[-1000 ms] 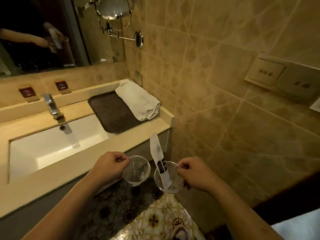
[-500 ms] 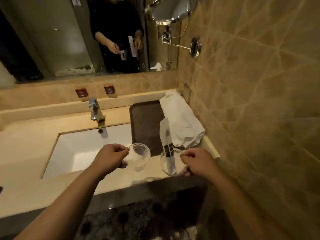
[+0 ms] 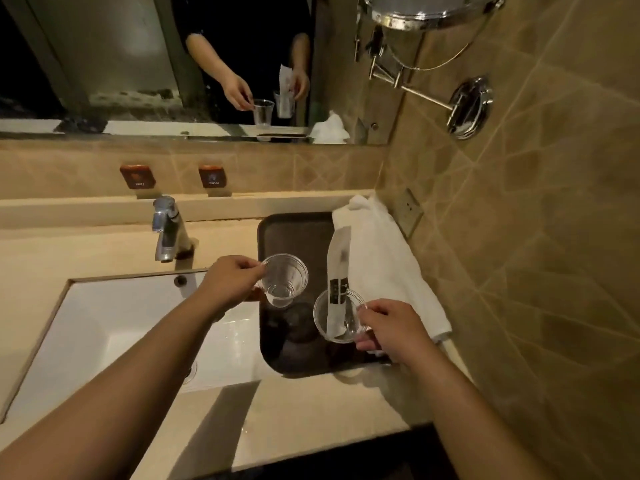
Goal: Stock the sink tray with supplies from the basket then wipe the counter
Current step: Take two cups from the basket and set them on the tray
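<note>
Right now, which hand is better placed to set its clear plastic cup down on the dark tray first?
Left. The left hand holds its empty clear cup over bare dark tray; the right hand's cup with the sachet hangs beside the white towel.

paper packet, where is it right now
In the head view, the paper packet stands in the clear cup held by the right hand, above the dark tray, just left of the white towel.

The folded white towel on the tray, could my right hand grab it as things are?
Probably not yet. The right hand is beside the folded white towel, nothing between, but its fingers are pinching a clear plastic cup holding a paper sachet.
</note>
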Motion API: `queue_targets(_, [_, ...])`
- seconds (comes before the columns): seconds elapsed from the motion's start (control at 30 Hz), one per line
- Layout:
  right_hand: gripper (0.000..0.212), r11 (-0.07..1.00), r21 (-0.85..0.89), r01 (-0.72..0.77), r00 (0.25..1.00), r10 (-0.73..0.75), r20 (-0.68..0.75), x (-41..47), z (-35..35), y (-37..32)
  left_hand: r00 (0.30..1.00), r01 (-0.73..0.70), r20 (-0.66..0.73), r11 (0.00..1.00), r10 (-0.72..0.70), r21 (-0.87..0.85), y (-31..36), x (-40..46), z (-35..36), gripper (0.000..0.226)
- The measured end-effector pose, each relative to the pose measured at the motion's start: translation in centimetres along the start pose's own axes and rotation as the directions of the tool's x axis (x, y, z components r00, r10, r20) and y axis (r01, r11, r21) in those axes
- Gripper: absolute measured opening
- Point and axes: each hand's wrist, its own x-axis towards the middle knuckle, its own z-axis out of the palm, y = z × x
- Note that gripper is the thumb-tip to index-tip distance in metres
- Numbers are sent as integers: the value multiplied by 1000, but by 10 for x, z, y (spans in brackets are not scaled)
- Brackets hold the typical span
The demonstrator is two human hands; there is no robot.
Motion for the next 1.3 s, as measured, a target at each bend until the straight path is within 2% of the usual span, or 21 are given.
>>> queue_targets(0.3, [12,990,101,-100,991,108,-79,125,48,-38,997,73,-6,994,-74,-77,15,170,13,13])
queue_targets(0.5, [10,984,138,-111,983,129,-127,189,86,-46,984,174,58,966,-166,-189,16,233,29,7])
queue_targets(0.7, [13,970,192,-150,980,172,-102,225,108,-46,971,235,108,936,-214,-263,4,263,37,3])
queue_targets(0.8, [16,959,210,-192,972,216,-97,235,116,-47,958,284,128,892,-255,-351,-2,271,42,5])
queue_targets(1.0, [12,937,269,-224,959,261,-109,244,127,-48,953,302,133,866,-271,-398,-12,280,47,2])
queue_targets(1.13, [9,937,266,-226,957,264,-117,244,131,-51,948,317,152,836,-279,-447,-14,282,48,6])
queue_targets(1.3, [17,951,211,-225,955,258,-144,239,130,-51,953,301,172,848,-250,-436,-14,277,44,11])
